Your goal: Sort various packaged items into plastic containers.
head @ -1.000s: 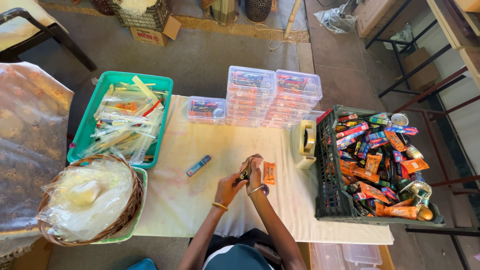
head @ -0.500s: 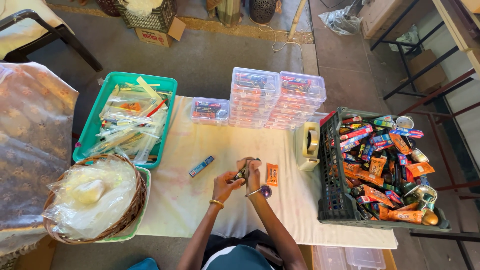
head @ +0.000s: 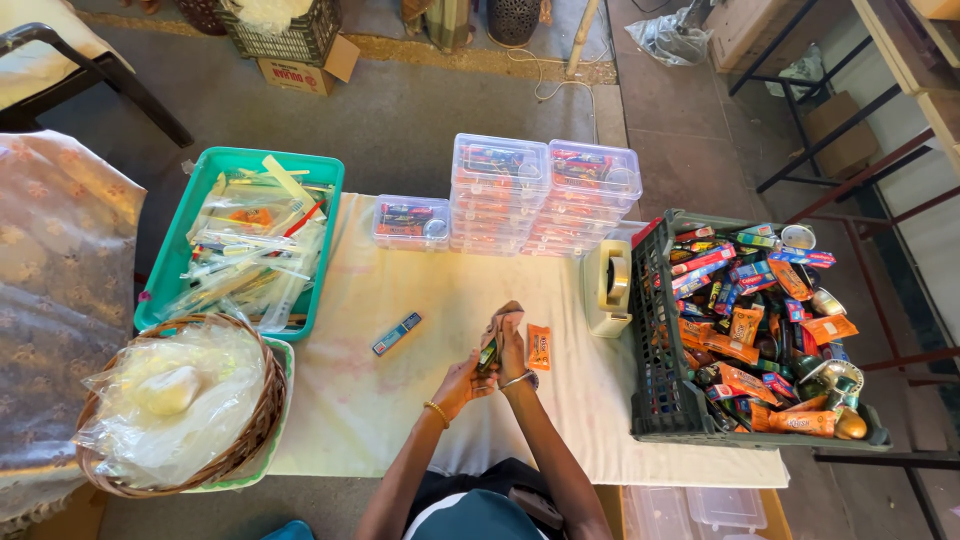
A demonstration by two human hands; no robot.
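Cream-clothed tabletop (head: 400, 400), left to right: blue packet (head: 396, 334) hasn't budged, left hand (head: 462, 382) and right hand (head: 511, 345) still pinch a small dark sachet (head: 488, 354) mid-table, lifted slightly higher now. Orange sachet (head: 538, 347) stays beside them, toward the crate (head: 655, 400) edge.

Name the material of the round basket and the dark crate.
Round basket: seemingly woven wicker, matte brown, with visible plaited strands along its rim. Dark crate: likely moulded plastic, dull dark green-grey, judging by its regular lattice walls.
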